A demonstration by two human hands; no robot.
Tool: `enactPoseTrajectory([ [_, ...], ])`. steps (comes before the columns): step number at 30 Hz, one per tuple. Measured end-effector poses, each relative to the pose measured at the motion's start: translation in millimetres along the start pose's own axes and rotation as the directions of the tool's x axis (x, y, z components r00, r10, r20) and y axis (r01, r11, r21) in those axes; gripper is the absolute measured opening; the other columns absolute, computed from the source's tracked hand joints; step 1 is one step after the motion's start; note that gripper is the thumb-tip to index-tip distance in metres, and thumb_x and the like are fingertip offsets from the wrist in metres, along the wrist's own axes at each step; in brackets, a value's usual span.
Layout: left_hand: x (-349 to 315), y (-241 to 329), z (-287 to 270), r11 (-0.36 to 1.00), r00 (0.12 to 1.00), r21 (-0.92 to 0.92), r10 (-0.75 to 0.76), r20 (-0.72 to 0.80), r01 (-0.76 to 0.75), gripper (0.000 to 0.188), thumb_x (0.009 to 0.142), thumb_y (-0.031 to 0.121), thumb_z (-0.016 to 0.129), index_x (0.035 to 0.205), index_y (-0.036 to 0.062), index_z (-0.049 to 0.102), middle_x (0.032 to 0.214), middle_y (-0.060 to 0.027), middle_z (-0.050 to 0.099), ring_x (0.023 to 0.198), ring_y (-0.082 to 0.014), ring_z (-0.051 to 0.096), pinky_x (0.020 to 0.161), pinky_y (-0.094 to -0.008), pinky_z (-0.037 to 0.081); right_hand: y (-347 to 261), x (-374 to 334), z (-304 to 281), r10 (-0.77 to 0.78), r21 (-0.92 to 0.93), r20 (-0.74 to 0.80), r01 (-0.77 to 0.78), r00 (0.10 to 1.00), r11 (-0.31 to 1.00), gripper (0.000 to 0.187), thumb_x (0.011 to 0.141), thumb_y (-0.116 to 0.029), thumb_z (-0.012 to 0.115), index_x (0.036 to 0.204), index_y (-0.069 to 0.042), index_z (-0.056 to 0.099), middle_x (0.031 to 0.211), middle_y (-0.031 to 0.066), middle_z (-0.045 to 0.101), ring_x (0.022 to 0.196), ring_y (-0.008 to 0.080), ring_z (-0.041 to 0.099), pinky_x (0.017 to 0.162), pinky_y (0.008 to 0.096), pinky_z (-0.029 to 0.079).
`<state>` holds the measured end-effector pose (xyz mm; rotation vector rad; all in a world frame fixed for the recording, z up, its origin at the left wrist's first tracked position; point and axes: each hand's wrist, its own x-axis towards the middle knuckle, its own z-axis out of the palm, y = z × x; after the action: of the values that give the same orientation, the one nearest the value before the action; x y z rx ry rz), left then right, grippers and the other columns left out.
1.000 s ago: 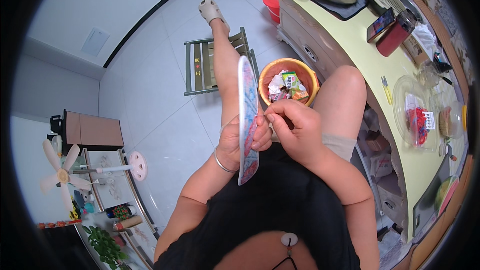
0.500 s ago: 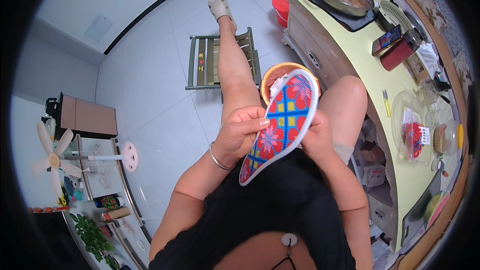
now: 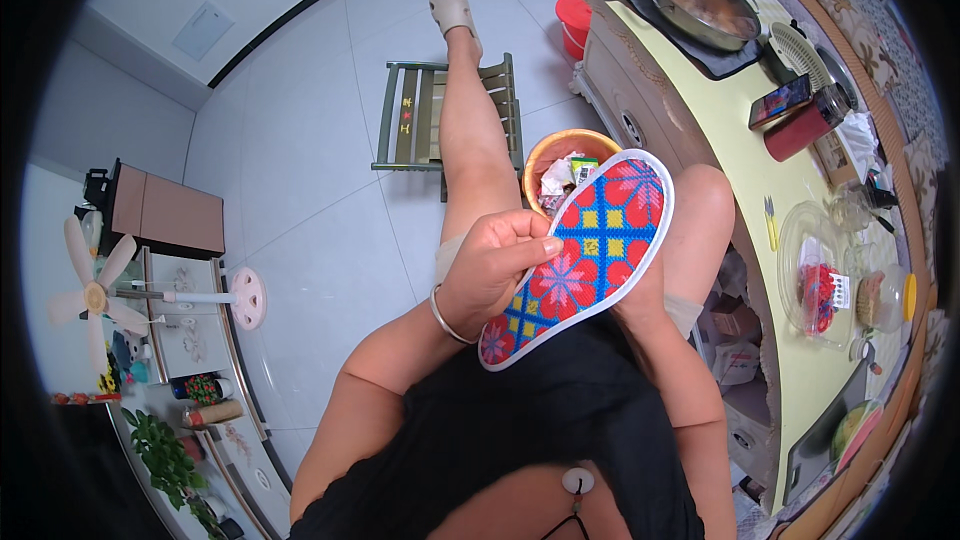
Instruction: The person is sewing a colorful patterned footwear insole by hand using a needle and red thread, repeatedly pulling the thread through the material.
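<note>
- One sole-shaped, white-edged, red-and-blue stitched textile insole [image 3: 590, 255]; your left hand [image 3: 497, 260] pinches its edge.
- Your right hand [image 3: 648, 292], mostly behind it: grip cannot be told.
- One round, yellow-rimmed bin [image 3: 534, 160].

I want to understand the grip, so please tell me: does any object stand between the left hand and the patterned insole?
Nothing visible does. The left hand holds the insole directly by its edge. The right hand is mostly hidden behind it, so its contact cannot be judged.
</note>
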<state>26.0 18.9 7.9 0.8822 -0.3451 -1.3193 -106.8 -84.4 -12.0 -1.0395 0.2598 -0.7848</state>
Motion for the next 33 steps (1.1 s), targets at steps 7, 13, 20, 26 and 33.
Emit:
enactPoseTrajectory([
  [7, -1, 0, 2, 0.999, 0.999, 0.035, 0.008, -0.048, -0.007, 0.007, 0.085, 0.003, 0.059, 0.085, -0.0042, 0.059, 0.082, -0.0094, 0.066, 0.072, -0.0098, 0.062, 0.069, -0.0219, 0.051, 12, -1, -14, 0.034, -0.134, -0.025, -0.037, 0.999, 0.990, 0.029, 0.080, 0.001, 0.066, 0.108, 0.000, 0.060, 0.102, 0.0042, 0.064, 0.092, 0.0130, 0.061, 0.080, 0.0276, 0.050],
  [13, -1, -1, 1, 1.000, 0.999, 0.025, 0.012, -0.045, -0.011, 0.008, 0.085, 0.003, 0.059, 0.087, -0.0047, 0.060, 0.083, -0.0099, 0.066, 0.073, -0.0101, 0.062, 0.069, -0.0222, 0.051, 16, -2, -17, 0.099, -0.003, -0.041, -0.099, 0.994, 0.995, 0.031, 0.079, 0.003, 0.065, 0.109, -0.001, 0.059, 0.103, 0.0040, 0.064, 0.091, 0.0125, 0.061, 0.079, 0.0282, 0.050],
  [20, -3, 1, 2, 1.000, 0.999, 0.025, -0.007, -0.034, 0.008, 0.009, 0.085, 0.003, 0.059, 0.088, -0.0049, 0.060, 0.084, -0.0100, 0.066, 0.074, -0.0103, 0.062, 0.070, -0.0220, 0.050, 15, -2, -19, 0.144, 0.046, -0.041, -0.142, 0.989, 0.989, 0.029, 0.080, 0.004, 0.064, 0.108, -0.001, 0.060, 0.103, 0.0043, 0.064, 0.091, 0.0129, 0.061, 0.078, 0.0283, 0.051],
  [26, -1, -2, -2, 1.000, 0.999, 0.008, 0.014, -0.032, -0.014, 0.009, 0.085, 0.004, 0.059, 0.088, -0.0049, 0.060, 0.084, -0.0096, 0.066, 0.073, -0.0101, 0.062, 0.069, -0.0222, 0.050, 9, -1, -10, 0.137, 0.105, -0.035, -0.132, 0.990, 0.986, 0.027, 0.081, 0.004, 0.063, 0.107, -0.001, 0.061, 0.102, 0.0047, 0.065, 0.090, 0.0126, 0.062, 0.078, 0.0278, 0.052],
  [33, -1, -3, -2, 1.000, 1.000, 0.024, 0.011, -0.026, -0.011, 0.008, 0.085, 0.004, 0.059, 0.086, -0.0041, 0.060, 0.082, -0.0083, 0.066, 0.072, -0.0091, 0.061, 0.068, -0.0214, 0.049, 8, -2, -11, 0.101, 0.056, -0.056, -0.098, 0.993, 0.994, 0.030, 0.080, 0.004, 0.064, 0.109, 0.000, 0.059, 0.103, 0.0049, 0.065, 0.090, 0.0129, 0.062, 0.078, 0.0282, 0.052],
])
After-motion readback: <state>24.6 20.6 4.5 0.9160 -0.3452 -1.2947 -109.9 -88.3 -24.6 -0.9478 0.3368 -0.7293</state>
